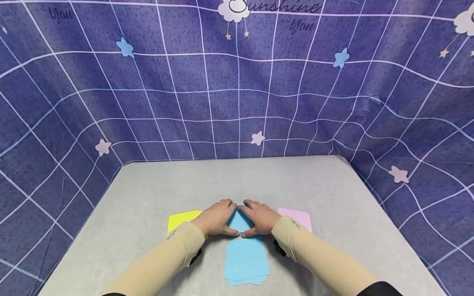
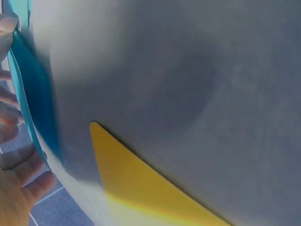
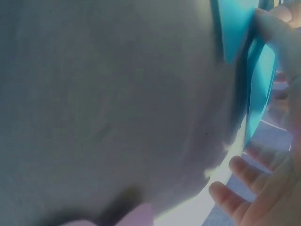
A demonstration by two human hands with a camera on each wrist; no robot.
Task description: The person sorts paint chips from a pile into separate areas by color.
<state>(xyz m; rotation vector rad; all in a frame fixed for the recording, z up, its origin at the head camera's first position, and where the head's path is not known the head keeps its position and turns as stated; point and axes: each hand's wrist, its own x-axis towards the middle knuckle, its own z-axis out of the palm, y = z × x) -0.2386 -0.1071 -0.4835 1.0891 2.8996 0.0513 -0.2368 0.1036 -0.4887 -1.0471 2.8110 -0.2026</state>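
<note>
A light blue card [image 1: 240, 222] spans the gap between my two hands, over the middle of the table. My left hand [image 1: 218, 218] holds its left side and my right hand [image 1: 261, 218] its right side, the thumbs near each other at the near edge and fingers at the far edge. In the left wrist view the blue card [image 2: 35, 94] stands off the tabletop between thumb and fingers; the right wrist view shows the card [image 3: 259, 84] the same way. Whether it is one card or several, I cannot tell. Just nearer me lies a loose pile of blue cards [image 1: 247, 259].
Yellow cards [image 1: 181, 220] lie to the left, partly behind my left forearm. Pink cards [image 1: 296, 216] lie to the right, partly covered by my right sleeve. The grey table [image 1: 140, 185] meets a purple gridded curtain [image 1: 222, 102] at its back and sides.
</note>
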